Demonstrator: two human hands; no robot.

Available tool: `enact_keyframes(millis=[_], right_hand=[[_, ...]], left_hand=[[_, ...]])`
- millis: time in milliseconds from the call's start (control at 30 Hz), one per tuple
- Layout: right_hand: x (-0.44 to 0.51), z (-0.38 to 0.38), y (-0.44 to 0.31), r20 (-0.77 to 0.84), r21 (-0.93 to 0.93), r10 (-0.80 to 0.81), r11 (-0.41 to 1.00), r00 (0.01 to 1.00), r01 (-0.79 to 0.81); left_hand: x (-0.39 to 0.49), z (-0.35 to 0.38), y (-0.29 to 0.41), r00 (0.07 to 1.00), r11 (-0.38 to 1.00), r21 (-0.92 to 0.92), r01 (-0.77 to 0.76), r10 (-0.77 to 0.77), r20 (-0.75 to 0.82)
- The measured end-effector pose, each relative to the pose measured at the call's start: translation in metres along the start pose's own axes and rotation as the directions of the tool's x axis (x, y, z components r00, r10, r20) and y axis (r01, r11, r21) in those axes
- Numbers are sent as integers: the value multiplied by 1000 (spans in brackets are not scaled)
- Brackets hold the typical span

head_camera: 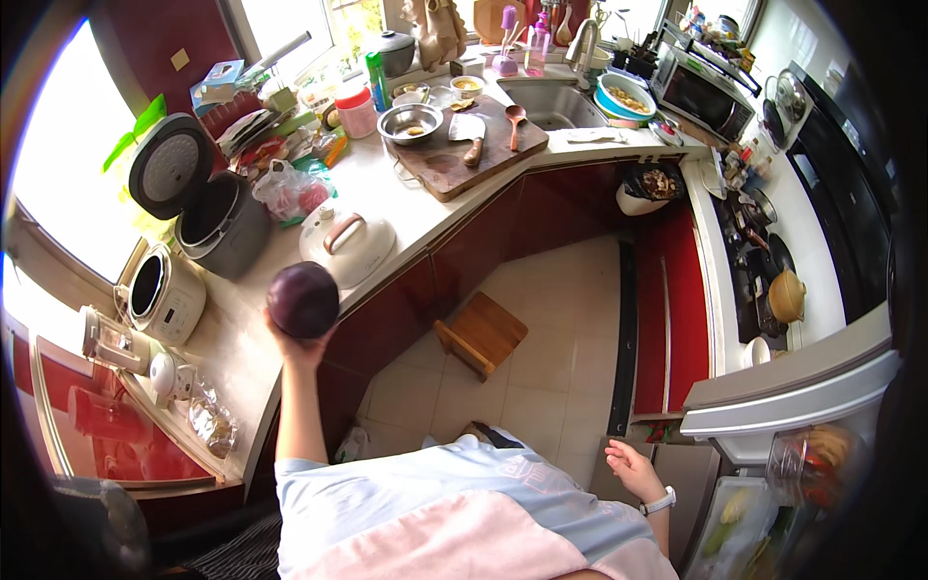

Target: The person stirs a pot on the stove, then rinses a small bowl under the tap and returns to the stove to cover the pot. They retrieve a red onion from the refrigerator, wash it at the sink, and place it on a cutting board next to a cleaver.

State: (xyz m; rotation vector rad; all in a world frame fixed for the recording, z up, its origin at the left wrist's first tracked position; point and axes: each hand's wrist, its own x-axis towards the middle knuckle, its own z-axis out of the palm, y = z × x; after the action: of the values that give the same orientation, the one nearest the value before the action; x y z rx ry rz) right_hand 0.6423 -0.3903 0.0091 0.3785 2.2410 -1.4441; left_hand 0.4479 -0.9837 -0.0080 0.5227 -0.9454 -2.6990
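My left hand (297,348) is raised at the counter's front edge and cups a round, dark purple vegetable (303,299) from below. It looks like a round eggplant. Just behind it on the counter is a white domed lid (348,243) with a brown loop handle; whether a pan lies beneath it I cannot tell. My right hand (629,467), with a white watch on its wrist, hangs low on the right with loosely bent fingers and nothing in it. Close to that hand is the open refrigerator (790,406), with vegetables in a clear drawer (739,522).
A wooden stool (482,333) stands on the tiled floor. On the counter are an open rice cooker (225,225) and a cutting board (442,170) bearing a cleaver (467,134), a wooden spoon (515,119) and a steel bowl (409,122). A waste bin (641,201) hangs below the sink (554,105).
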Motion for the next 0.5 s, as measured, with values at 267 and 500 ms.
enact_keyframes(millis=[267,500], right_hand=[[36,13,-45,15,-110,-64,992,998,65],[21,18,-35,-70,-16,-16,1000,997,15]], left_hand=[[99,-56,48,863,873,486,52,205,-462],[146,-99,88,894,98,992,-79,448,27]])
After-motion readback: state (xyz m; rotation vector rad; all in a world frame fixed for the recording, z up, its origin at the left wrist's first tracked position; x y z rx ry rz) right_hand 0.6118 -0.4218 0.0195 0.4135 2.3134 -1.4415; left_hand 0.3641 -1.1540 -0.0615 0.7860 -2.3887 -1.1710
